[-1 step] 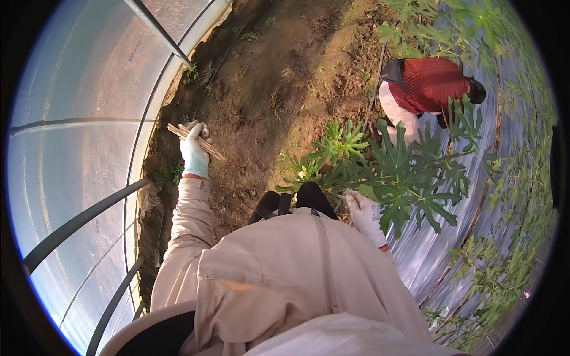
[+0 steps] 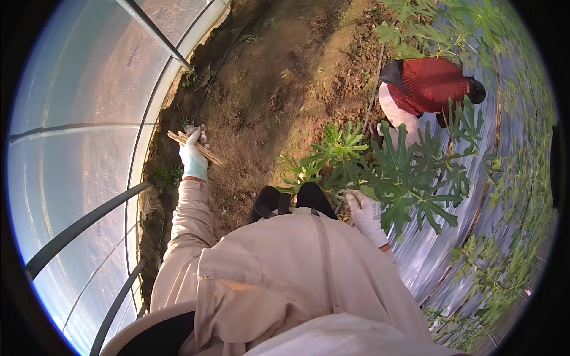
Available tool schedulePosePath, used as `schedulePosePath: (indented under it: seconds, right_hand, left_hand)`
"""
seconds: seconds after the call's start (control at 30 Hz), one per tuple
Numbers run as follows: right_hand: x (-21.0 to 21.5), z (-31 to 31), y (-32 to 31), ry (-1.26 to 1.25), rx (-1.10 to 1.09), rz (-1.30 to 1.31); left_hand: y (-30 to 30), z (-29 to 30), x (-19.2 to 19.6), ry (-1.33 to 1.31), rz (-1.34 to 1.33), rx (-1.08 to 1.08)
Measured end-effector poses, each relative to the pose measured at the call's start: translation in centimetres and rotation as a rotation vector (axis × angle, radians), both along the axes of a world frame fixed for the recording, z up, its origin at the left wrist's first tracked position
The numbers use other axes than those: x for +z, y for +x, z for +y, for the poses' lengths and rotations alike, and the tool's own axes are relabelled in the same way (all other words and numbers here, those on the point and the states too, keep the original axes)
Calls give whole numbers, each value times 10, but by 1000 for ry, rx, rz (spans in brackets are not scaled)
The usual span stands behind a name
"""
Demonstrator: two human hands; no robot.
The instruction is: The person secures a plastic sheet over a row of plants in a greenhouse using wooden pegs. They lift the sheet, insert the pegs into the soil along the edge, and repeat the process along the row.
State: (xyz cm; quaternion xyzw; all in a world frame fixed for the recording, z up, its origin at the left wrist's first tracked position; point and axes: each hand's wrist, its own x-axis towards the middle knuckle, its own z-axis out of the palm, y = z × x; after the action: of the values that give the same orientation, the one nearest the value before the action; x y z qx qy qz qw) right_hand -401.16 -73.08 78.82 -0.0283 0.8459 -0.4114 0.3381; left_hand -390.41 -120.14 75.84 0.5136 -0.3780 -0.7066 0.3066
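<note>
I see left hand (image 2: pixel 193 156), far left, fingers closed around stick bundle (image 2: pixel 209 156), probably keeping it together; right hand (image 2: pixel 366 216) curled beside leafy plant (image 2: pixel 396 163), grip I cannot tell.

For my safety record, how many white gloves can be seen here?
2: one white glove on the left hand, which holds thin brown sticks; another on the right hand, beside green lobed leaves. More may be hidden.

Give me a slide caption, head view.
Gloved left hand holding thin tan sticks; gloved right hand beside a fig-like plant.
</note>
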Motion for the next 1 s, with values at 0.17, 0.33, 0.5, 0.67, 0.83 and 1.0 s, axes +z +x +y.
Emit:
schedulePosePath:
  seconds: [0.17,0.33,0.5,0.67,0.83,1.0]
  right_hand:
    - [5,-38,-59,29,140,275]
    - [-9,-109,-104,93,179,341]
    - [-23,-181,-121,224,85,370]
    - [-40,-219,-77,323,-237,90]
    - [-64,-221,3,555,-282,-347]
    - [-87,-209,2,790,-346,-420]
  left_hand:
    - [82,-49,-100,93,-424,192]
    - [159,-140,-161,283,-609,354]
    - [55,-293,-175,188,-638,140]
    - [-185,-357,-125,50,-304,-399]
    - [-395,-300,-57,59,10,-729]
    - [-532,-211,-26,246,226,-938]
